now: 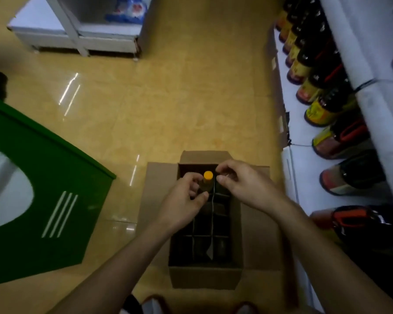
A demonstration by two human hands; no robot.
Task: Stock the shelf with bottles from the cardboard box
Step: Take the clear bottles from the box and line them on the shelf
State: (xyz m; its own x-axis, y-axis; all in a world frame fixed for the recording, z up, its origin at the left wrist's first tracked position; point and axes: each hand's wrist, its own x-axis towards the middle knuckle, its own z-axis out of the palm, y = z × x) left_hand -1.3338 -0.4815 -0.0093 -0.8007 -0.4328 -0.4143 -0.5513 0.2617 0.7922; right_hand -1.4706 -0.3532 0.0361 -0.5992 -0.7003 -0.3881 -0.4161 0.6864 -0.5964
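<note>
The left hand [183,201] has its fingers [191,179] curled narrowly round the neck of a bottle [206,185], just under its round orange cap [208,175]. The bottle stands upright in a cell at the far end of the cardboard box [204,278], near the far wall.

The right hand [242,184] hovers just right of the cap, thumb and forefinger drawn close together over the far right cell. Whether they pinch the divider or hold nothing, I cannot tell.

The box is plain brown card with its flaps folded outward, split by thin card dividers [212,223] into dark cells. It sits on a glossy yellow tiled floor [168,98], with open floor beyond its far edge and to its left.

Close on the right runs a white shelf [290,123], whose edge carries a row of dark bottles with yellow-and-red labels [315,112]. A green panel [43,177] lies to the left, well apart from the box.
</note>
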